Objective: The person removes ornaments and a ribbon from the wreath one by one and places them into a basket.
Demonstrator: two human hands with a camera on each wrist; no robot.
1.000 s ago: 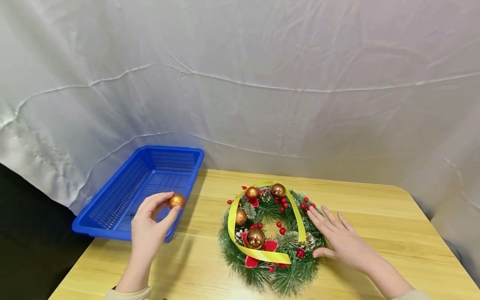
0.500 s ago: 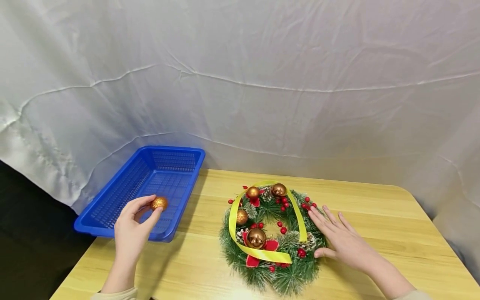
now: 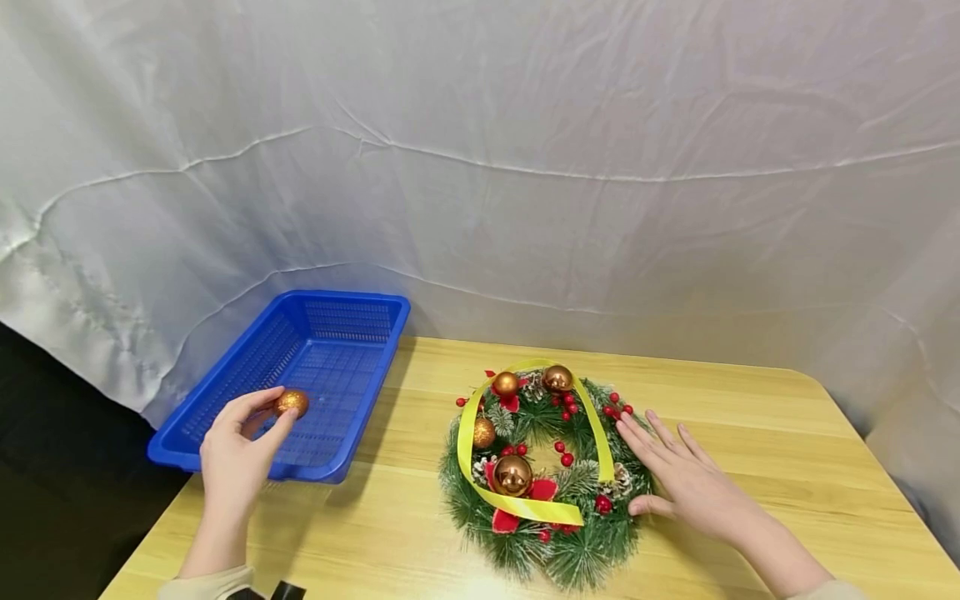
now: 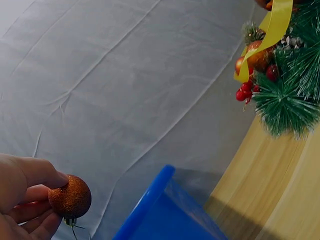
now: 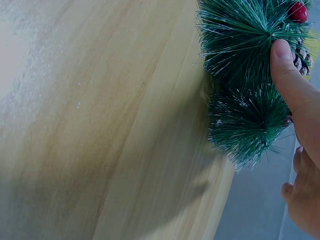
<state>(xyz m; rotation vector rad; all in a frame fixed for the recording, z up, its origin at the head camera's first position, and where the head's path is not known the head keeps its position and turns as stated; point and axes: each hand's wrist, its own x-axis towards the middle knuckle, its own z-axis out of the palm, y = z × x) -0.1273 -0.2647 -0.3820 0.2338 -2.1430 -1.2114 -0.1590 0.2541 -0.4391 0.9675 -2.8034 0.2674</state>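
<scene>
My left hand [image 3: 238,450] pinches a glittery copper-orange bauble [image 3: 292,403] between thumb and fingers, over the near part of the blue basket [image 3: 393,350]. In the left wrist view a metal cap and a thin wire loop show on the bauble [image 4: 71,196]. A green Christmas wreath [image 3: 577,560] lies on the table, dressed with red berries, pinecones, red petals and several copper baubles. Across it runs a loose yellow ribbon [image 3: 600,442]. My right hand [image 3: 686,483] rests on the wreath's right side with fingers spread; its thumb [image 5: 283,60] touches the needles in the right wrist view.
The blue mesh basket stands at the table's left edge, its near-left corner overhanging. A grey cloth [image 3: 525,208] hangs behind the wooden table [image 3: 765,433]. A small black object [image 3: 288,591] shows at the bottom edge, near the left sleeve.
My left hand has moved left with the bauble, from the basket's right rim to over its near-left part. My right hand and the wreath have stayed in place.
</scene>
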